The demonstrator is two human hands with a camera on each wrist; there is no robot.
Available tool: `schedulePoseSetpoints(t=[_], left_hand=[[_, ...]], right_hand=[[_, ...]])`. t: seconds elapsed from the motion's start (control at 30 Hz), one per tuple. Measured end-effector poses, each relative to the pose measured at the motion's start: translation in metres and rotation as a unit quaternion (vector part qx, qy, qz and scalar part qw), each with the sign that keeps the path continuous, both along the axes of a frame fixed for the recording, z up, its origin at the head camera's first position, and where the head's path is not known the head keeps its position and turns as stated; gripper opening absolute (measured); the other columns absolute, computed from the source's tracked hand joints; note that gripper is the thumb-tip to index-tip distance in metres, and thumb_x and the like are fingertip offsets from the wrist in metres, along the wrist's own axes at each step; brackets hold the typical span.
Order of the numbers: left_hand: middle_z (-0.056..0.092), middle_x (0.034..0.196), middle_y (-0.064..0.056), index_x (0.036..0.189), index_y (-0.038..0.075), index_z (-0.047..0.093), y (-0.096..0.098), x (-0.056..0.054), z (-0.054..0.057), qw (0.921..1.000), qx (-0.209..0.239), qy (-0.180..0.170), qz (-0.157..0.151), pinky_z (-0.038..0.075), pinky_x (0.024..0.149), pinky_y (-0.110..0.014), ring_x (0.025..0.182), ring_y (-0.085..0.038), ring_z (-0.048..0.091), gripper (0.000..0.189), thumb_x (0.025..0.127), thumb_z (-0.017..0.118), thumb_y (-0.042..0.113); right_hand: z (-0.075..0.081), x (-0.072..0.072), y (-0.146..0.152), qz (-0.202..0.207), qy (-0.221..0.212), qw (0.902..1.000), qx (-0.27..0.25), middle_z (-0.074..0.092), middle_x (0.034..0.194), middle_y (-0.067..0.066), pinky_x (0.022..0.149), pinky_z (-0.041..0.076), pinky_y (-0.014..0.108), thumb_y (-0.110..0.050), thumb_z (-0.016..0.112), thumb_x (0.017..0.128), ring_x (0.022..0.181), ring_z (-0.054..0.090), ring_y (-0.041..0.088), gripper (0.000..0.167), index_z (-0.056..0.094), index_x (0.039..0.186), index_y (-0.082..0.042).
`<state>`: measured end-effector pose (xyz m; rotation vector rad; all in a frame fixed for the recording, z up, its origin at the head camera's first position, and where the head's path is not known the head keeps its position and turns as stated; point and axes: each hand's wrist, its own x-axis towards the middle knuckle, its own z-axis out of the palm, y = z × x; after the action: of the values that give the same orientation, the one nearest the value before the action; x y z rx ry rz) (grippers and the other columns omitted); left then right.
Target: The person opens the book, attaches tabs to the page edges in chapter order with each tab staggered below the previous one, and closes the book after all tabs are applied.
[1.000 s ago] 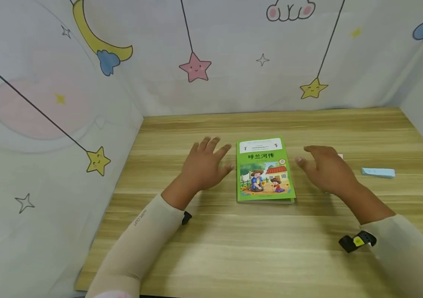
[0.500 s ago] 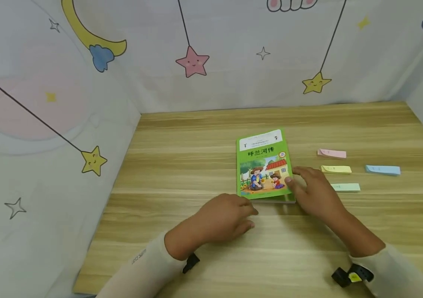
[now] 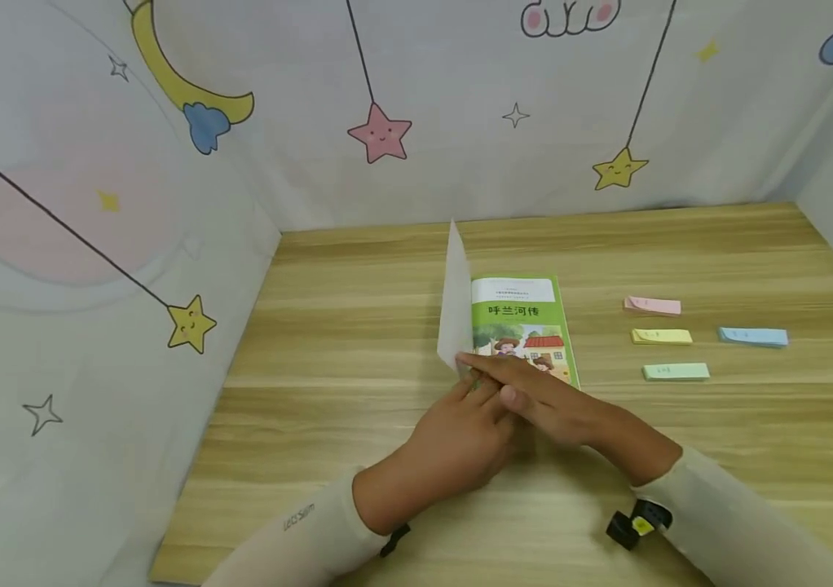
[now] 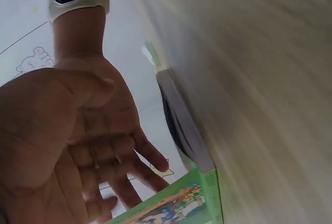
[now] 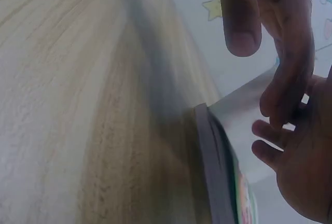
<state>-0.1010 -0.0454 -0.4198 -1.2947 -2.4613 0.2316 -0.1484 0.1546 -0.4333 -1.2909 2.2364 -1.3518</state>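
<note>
The book (image 3: 522, 297) lies on the table (image 3: 328, 326) just beyond both hands, long axis running away from the person. Its thin, pale-lined cover (image 3: 455, 302) stands raised along the left side. The right hand (image 3: 559, 408), fingers extended, crosses above the left hand (image 3: 460, 444), fingertip at the cover's near corner; contact unclear. The left's fingers look loose, gripping nothing. Rightward, 4 flat pastel strips (image 3: 662, 336) lie on smooth, streaked wood grain.

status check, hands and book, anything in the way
Left hand and right hand overlapping in head view, by the near edge of the book. Cover raised. Four coloured strips clear, off right.
</note>
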Motion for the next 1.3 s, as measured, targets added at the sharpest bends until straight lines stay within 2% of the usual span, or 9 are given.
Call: schedulePoseSetpoints(t=[0.13, 0.23, 0.37, 0.43, 0.5, 0.63, 0.77, 1.07, 1.3], left_hand=[[0.062, 0.134, -0.010, 0.130, 0.010, 0.068, -0.003, -0.004, -0.007, 0.9963, -0.008, -0.042, 0.074, 0.038, 0.110, -0.056, 0.129, -0.030, 0.056, 0.047, 0.095, 0.066, 0.041], [0.060, 0.134, -0.009, 0.133, 0.014, 0.066, -0.006, -0.008, -0.008, 0.9833, -0.030, -0.129, 0.125, 0.040, 0.107, -0.059, 0.128, -0.030, 0.054, 0.049, 0.096, 0.066, 0.045], [0.052, 0.143, -0.009, 0.148, 0.015, 0.053, -0.009, -0.010, -0.008, 0.9524, -0.028, -0.254, 0.167, 0.039, 0.108, -0.059, 0.136, -0.029, 0.046, 0.062, 0.098, 0.066, 0.049], [0.048, 0.148, -0.010, 0.153, 0.015, 0.047, -0.010, -0.011, -0.007, 0.9425, -0.019, -0.288, 0.169, 0.039, 0.108, -0.056, 0.139, -0.030, 0.043, 0.067, 0.098, 0.065, 0.048], [0.046, 0.150, -0.012, 0.155, 0.019, 0.044, -0.012, -0.011, -0.007, 0.9399, -0.009, -0.300, 0.163, 0.040, 0.109, -0.054, 0.140, -0.031, 0.042, 0.067, 0.098, 0.066, 0.046], [0.048, 0.145, -0.016, 0.155, 0.034, 0.043, -0.015, -0.014, -0.009, 0.9453, 0.014, -0.296, 0.137, 0.043, 0.105, -0.048, 0.134, -0.034, 0.046, 0.066, 0.095, 0.070, 0.038], [0.042, 0.147, -0.020, 0.152, 0.040, 0.045, -0.016, -0.015, -0.010, 0.9408, 0.040, -0.309, 0.134, 0.050, 0.098, -0.047, 0.130, -0.037, 0.049, 0.067, 0.092, 0.074, 0.033], [0.038, 0.155, -0.021, 0.162, 0.022, 0.035, -0.021, -0.015, -0.004, 0.9249, 0.023, -0.326, 0.194, 0.054, 0.092, -0.042, 0.139, -0.031, 0.044, 0.072, 0.099, 0.067, 0.036], [0.060, 0.120, -0.018, 0.148, 0.002, 0.052, -0.023, -0.014, -0.004, 0.9388, 0.014, -0.238, 0.248, 0.053, 0.072, -0.039, 0.108, -0.032, 0.056, 0.067, 0.096, 0.070, 0.040]], right_hand=[[-0.009, -0.003, 0.001, -0.010, -0.031, 0.9995, 0.000, 0.030, 0.165, 0.006, 0.121, 0.020, 0.041, -0.042, 0.020, 0.113, 0.150, 0.030, 0.027, 0.058, 0.020, 0.165, -0.015], [-0.011, -0.002, 0.008, -0.111, -0.006, 0.9919, 0.061, 0.034, 0.163, 0.014, 0.117, 0.025, 0.057, -0.039, 0.033, 0.113, 0.149, 0.031, 0.035, 0.059, 0.026, 0.163, -0.010], [-0.013, 0.003, 0.025, -0.286, 0.047, 0.9381, 0.190, 0.026, 0.161, 0.028, 0.112, 0.023, 0.068, -0.045, 0.048, 0.108, 0.149, 0.019, 0.048, 0.068, 0.041, 0.152, 0.006], [-0.015, 0.006, 0.034, -0.320, 0.057, 0.9151, 0.239, 0.022, 0.161, 0.033, 0.112, 0.021, 0.070, -0.050, 0.048, 0.107, 0.148, 0.015, 0.052, 0.074, 0.045, 0.147, 0.012], [-0.018, 0.010, 0.039, -0.319, 0.059, 0.9070, 0.269, 0.019, 0.161, 0.035, 0.112, 0.020, 0.069, -0.053, 0.046, 0.106, 0.148, 0.013, 0.053, 0.078, 0.046, 0.145, 0.015], [-0.022, 0.011, 0.039, -0.293, 0.065, 0.9149, 0.269, 0.021, 0.162, 0.031, 0.114, 0.019, 0.067, -0.053, 0.043, 0.107, 0.149, 0.013, 0.051, 0.074, 0.049, 0.146, 0.009], [-0.026, 0.005, 0.030, -0.274, 0.055, 0.9308, 0.236, 0.024, 0.163, 0.028, 0.114, 0.015, 0.067, -0.049, 0.038, 0.110, 0.150, 0.015, 0.049, 0.061, 0.052, 0.150, -0.007], [-0.032, -0.002, 0.018, -0.236, 0.055, 0.9501, 0.196, 0.031, 0.162, 0.022, 0.112, 0.017, 0.069, -0.045, 0.035, 0.111, 0.148, 0.023, 0.048, 0.061, 0.017, 0.166, -0.024], [-0.034, -0.003, 0.021, -0.245, 0.055, 0.9444, 0.212, 0.024, 0.167, 0.014, 0.117, 0.021, 0.057, -0.054, 0.039, 0.108, 0.150, 0.024, 0.038, 0.080, 0.003, 0.165, -0.010]])
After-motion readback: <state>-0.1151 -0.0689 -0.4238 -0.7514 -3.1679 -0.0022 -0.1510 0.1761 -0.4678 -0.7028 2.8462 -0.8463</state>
